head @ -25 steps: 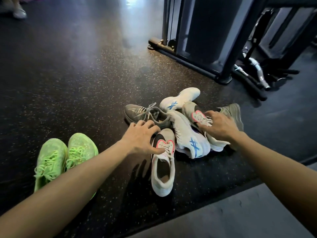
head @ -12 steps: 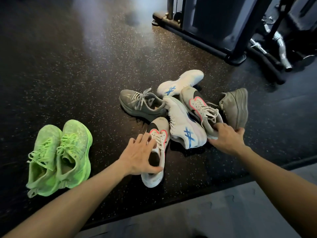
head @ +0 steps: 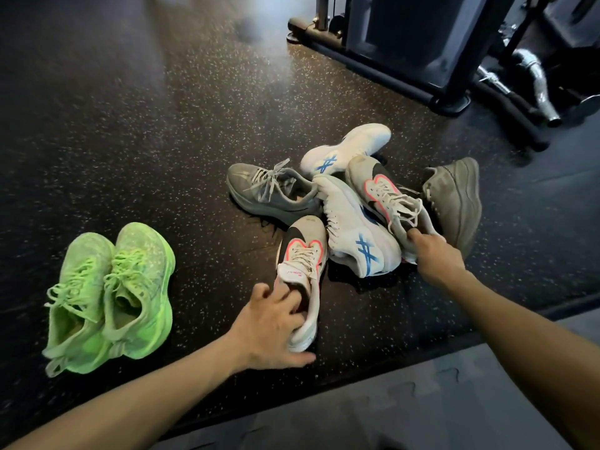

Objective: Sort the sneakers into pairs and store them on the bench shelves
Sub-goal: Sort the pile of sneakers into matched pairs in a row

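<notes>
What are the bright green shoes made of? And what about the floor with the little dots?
The bright green shoes look like soft knitted fabric: the surface is fuzzy and matte, with woven-looking laces. The floor looks like black rubber matting, probably gym flooring: it is dark with pale speckles and a dull sheen where light falls.

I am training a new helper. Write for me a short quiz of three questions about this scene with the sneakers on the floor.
1. True or false: the green sneakers lie together, apart from the pile.
2. The left hand grips which sneaker? A) grey B) pink-trimmed C) blue-marked
3. Fill in: the right hand grips the other pink-trimmed sneaker at its ____.

Key: 1 true; 2 B, the near pink-trimmed sneaker; 3 heel opening.
</notes>
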Demonstrator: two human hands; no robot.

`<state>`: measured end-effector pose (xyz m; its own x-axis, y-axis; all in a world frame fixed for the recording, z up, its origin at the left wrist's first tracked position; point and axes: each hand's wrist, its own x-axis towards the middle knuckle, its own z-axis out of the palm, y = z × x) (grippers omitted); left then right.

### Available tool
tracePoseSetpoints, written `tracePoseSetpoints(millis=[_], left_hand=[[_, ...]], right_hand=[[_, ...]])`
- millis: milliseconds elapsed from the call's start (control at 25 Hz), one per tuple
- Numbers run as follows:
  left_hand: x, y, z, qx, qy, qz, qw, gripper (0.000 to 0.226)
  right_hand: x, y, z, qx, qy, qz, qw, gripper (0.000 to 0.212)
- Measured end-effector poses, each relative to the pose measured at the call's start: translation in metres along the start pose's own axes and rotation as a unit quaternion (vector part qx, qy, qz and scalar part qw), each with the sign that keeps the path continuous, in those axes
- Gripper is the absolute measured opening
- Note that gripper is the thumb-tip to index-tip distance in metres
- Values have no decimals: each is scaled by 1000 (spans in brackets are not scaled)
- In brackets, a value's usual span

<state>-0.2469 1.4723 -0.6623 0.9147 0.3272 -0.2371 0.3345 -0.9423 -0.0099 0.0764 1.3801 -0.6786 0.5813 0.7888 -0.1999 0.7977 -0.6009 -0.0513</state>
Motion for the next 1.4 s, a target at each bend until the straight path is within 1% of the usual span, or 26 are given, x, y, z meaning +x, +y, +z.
tracePoseSetpoints(millis=[40,80,200,320,400,560,680,840,920,1000,1200,1400], left_hand=[[-3,0,4,-1,-15,12,1000,56],[-3,-2,7,-11,-14,19,1000,49],[1,-8,12,-7,41,82,996,30],[0,-20,13,-13,68,110,991,28],[-4,-23,9,-19,94,112,989,29],[-11,-38,-10,-47,177,101,978,27],[-22,-63,-27,-45,209,65,975,30],[-44,-95,-33,-45,237,20,970,33],[-59,-111,-29,-39,241,-2,970,33],[-75,-122,-23,-46,234,-19,971,34],[-103,-133,-4,-65,219,-49,972,32],[-109,-125,21,-74,197,-48,976,33]], right_hand=[[0,0,1,-2,6,-4,1000,31],[-1,1,2,-5,13,-9,1000,29],[-6,1,3,-15,29,-14,999,25],[-16,1,-7,-14,54,-16,998,24],[-21,-1,-20,-7,85,-11,996,23],[-22,-22,-52,-3,138,-17,990,24],[-22,-53,-70,6,159,-46,986,21],[-30,-108,-83,-17,174,-104,979,25],[-38,-140,-85,-34,171,-137,975,27],[-46,-171,-84,-40,151,-172,973,29],[-72,-229,-65,-25,107,-245,963,28],[-101,-261,-33,-17,56,-268,962,20]])
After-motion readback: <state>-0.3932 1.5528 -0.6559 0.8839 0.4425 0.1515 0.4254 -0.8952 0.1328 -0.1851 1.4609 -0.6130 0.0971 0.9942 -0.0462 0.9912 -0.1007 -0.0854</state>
